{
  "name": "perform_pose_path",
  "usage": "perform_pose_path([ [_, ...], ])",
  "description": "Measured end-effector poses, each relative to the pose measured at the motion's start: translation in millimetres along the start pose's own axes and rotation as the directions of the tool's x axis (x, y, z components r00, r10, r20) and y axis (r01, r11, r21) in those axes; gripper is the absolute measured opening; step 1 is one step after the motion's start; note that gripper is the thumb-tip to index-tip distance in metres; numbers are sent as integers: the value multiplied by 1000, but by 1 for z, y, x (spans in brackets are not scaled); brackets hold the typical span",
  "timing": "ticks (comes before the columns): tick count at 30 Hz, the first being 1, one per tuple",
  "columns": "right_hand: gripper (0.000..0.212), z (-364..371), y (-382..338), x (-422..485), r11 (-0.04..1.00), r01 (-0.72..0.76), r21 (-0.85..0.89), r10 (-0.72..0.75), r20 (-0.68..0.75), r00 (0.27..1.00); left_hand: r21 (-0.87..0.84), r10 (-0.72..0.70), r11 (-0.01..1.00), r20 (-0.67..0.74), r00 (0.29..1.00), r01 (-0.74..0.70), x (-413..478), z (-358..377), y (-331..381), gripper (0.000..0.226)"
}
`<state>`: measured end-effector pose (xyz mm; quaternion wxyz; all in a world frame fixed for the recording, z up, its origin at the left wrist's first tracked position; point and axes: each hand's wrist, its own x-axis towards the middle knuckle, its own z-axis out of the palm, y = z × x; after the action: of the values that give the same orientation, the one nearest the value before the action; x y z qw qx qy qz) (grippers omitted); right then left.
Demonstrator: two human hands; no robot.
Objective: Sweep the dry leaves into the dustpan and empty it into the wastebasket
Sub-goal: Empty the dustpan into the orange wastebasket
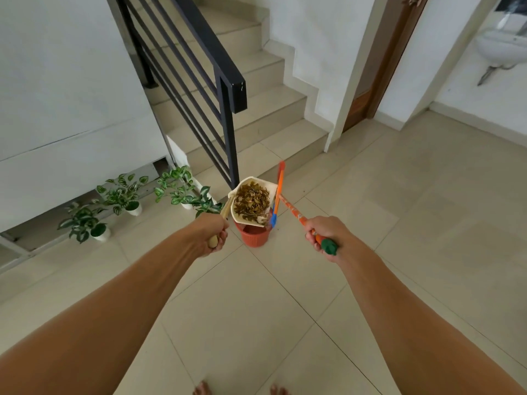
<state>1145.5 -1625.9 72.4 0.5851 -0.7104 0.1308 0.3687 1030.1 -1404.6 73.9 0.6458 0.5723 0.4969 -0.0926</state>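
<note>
A cream dustpan (pixel 243 186) full of dry brown leaves (pixel 252 202) hangs tilted over an orange-red wastebasket (pixel 253 236) on the tiled floor. My left hand (pixel 214 234) grips the dustpan's pale wooden handle. My right hand (pixel 325 238) is closed around the orange broom handle (pixel 293 210), near its green end cap. The broom's orange and blue head (pixel 278 192) stands just to the right of the dustpan, touching the wastebasket's rim.
Three potted green plants (pixel 122 195) stand along the left wall. A black stair railing (pixel 225 109) and steps rise just behind the wastebasket. A doorway and a wall sink (pixel 499 47) are at the right. My bare toes show at the bottom edge.
</note>
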Motion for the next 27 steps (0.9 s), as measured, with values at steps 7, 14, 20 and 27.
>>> perform_pose_path([
  [7,26,-12,-6,10,1000,-4,21,3,50,999,11,-10,1000,-30,1000,10,10,19,2,11],
  [14,20,-21,-11,10,999,-16,44,13,79,997,41,19,999,-48,999,-17,11,24,6,13],
  [20,15,-26,-17,7,1000,4,31,-7,85,996,58,13,998,-57,998,-9,8,22,13,14],
  [27,20,-22,-15,10,1000,5,16,-6,48,999,64,8,998,-45,999,-5,1,28,15,12],
])
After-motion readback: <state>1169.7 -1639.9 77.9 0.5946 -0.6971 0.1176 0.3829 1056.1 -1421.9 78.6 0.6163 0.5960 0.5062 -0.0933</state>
